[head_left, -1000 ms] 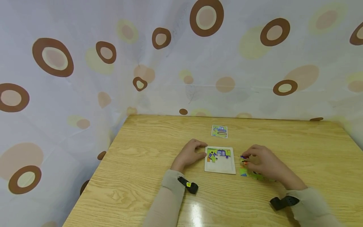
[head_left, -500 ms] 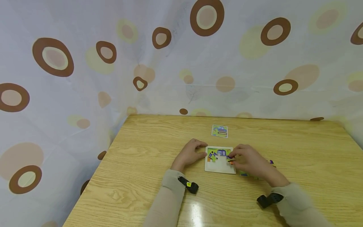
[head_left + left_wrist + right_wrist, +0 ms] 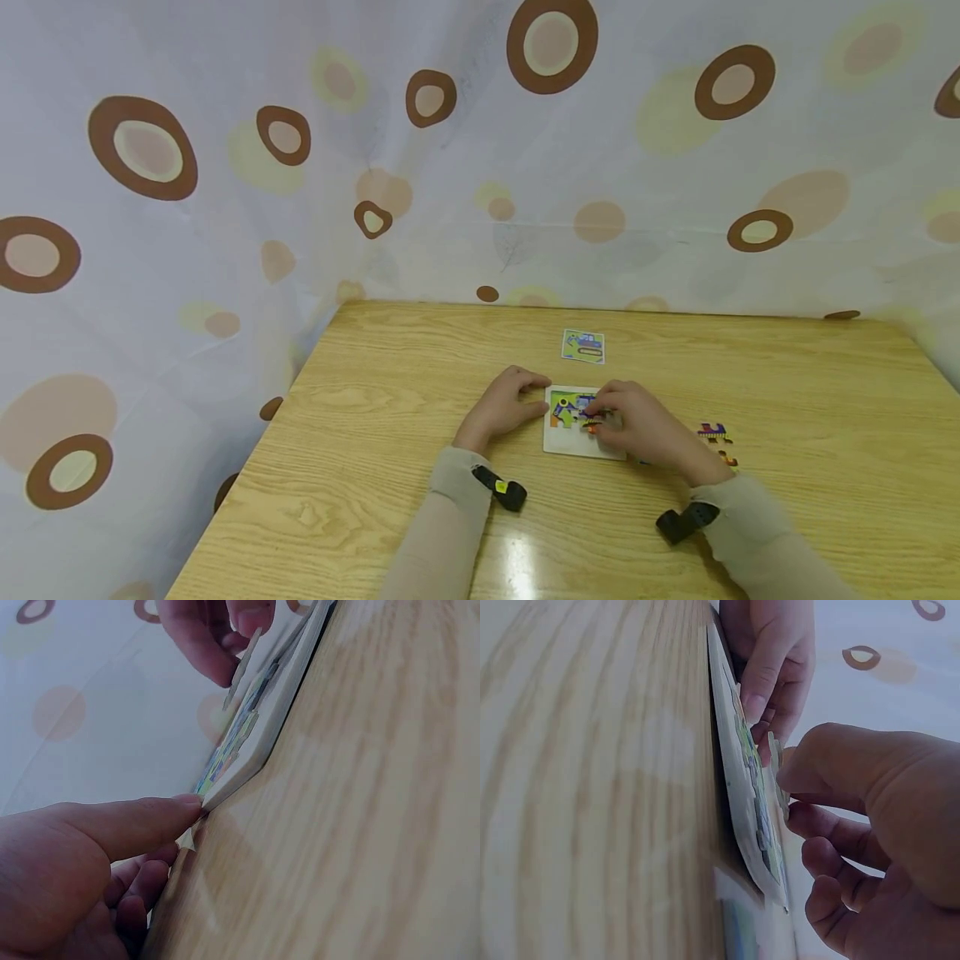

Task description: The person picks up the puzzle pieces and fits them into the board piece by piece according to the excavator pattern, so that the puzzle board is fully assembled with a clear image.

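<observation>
A white puzzle tray [image 3: 570,451] lies on the table, its upper part filled with pieces of a colourful vehicle picture. My left hand [image 3: 504,408] rests at the tray's left side; in the left wrist view the straight thumb [image 3: 161,821] touches its edge. Over the tray, my right hand [image 3: 637,425] pinches a puzzle piece [image 3: 778,780] between thumb and fingers. Seen from the left wrist, that piece is tilted and held slightly above the tray. The right hand covers the tray's right part in the head view.
Loose puzzle pieces [image 3: 715,432] lie right of the tray, some partly hidden by the right hand. A small picture card [image 3: 583,346] of the vehicle lies behind the tray. A spotted curtain [image 3: 450,167] hangs along the wooden table's back edge.
My right hand has carried the puzzle piece left, from beside the tray to above its middle, uncovering loose pieces at the right. The left hand has stayed at the tray's side.
</observation>
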`<state>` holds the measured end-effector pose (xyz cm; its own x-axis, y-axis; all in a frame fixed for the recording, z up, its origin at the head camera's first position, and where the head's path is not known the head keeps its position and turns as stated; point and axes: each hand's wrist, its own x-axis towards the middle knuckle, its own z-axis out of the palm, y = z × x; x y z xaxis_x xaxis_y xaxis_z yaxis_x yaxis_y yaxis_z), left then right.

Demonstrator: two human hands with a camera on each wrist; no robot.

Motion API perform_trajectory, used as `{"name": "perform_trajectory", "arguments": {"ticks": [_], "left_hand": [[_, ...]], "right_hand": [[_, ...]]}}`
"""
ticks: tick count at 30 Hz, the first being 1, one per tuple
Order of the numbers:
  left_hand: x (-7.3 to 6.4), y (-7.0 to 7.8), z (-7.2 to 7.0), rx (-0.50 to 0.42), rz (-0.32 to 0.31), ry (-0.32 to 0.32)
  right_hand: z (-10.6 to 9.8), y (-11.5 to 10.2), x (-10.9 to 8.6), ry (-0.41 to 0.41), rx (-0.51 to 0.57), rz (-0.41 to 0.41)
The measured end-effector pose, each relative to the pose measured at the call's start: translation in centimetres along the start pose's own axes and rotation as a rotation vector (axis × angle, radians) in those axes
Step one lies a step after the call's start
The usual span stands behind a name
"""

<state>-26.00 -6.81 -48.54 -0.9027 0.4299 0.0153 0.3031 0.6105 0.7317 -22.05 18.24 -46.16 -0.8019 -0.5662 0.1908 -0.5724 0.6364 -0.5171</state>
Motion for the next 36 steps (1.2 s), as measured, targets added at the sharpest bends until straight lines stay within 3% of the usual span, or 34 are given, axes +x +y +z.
{"name": "perform_trajectory", "arguments": {"ticks": [15,36], "left_hand": [[0.4,0.2,0.1,0.011,0.019,0.0],[0.2,-0.3,0.1,-0.002,0.013,0.001]], "right_hand": [[0.8,0.0,0.9,0.019,-0.028,0.033],[0.8,-0.3,1.3,-0.021,0.018,0.05]]}}
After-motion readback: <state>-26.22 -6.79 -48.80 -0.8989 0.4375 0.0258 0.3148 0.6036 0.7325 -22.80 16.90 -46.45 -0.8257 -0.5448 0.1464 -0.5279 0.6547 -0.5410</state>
